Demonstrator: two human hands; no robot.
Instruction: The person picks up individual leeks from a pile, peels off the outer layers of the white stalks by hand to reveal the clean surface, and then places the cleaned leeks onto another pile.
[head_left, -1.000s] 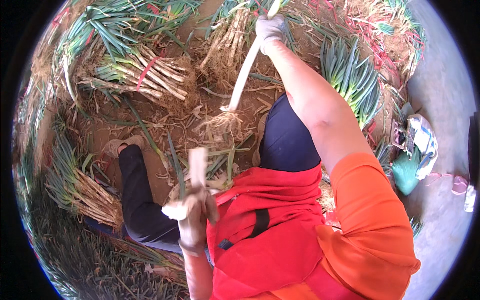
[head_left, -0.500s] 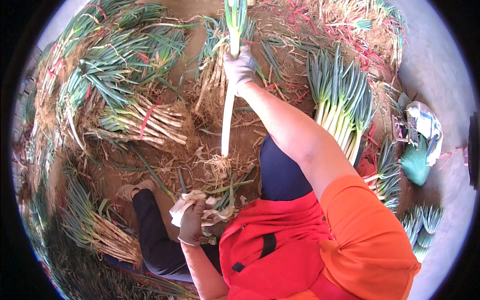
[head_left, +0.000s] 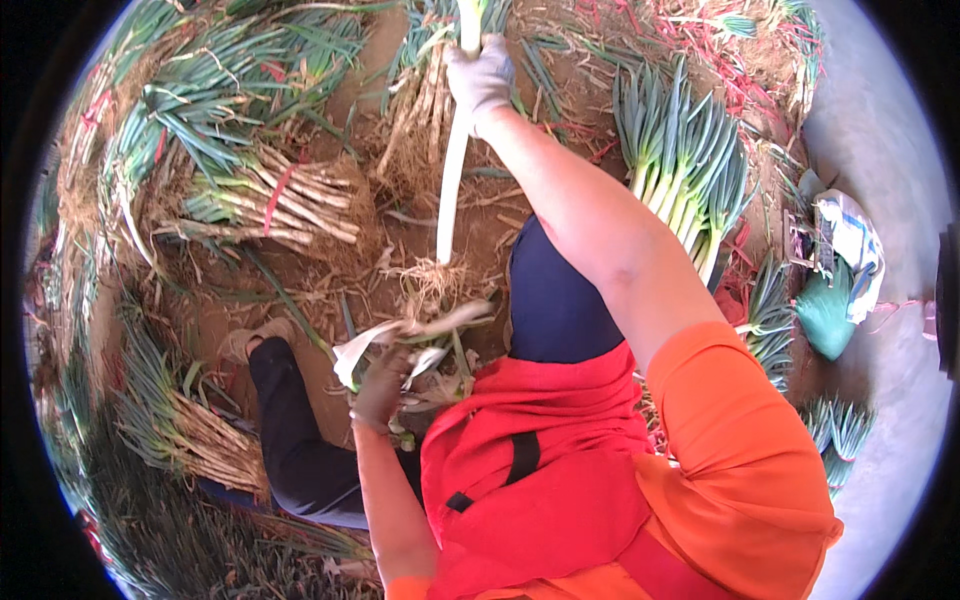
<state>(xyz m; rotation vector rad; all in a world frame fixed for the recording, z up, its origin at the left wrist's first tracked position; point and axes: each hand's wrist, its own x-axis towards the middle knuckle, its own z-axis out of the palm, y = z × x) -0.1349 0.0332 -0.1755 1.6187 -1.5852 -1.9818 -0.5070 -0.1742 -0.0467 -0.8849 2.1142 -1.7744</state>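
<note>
My gloved right hand (head_left: 482, 80) is wrapped round the upper stalk of a long green onion (head_left: 453, 190). Its white shank hangs almost upright, with the roots spreading at the lower end and the green top cut off by the picture's upper edge. Below the roots, my gloved left hand (head_left: 382, 388) is closed on pale peeled outer layers (head_left: 362, 350) that stick out on both sides of the fingers. To the right of my right arm lies a bundle of cleaned green onions (head_left: 680, 165) with white stalks and green leaves.
A red-tied bundle of unpeeled green onions (head_left: 290, 200) lies left of the held one, and another bundle (head_left: 205, 430) is beside my dark trouser leg (head_left: 305, 430). Dry peelings and roots litter the brown floor. A green bag (head_left: 826, 312) stands at the right.
The pale peelings in my left hand have shifted and now stretch out to the right. My right hand still grips the green onion, slightly higher in the picture as the view shifts.
</note>
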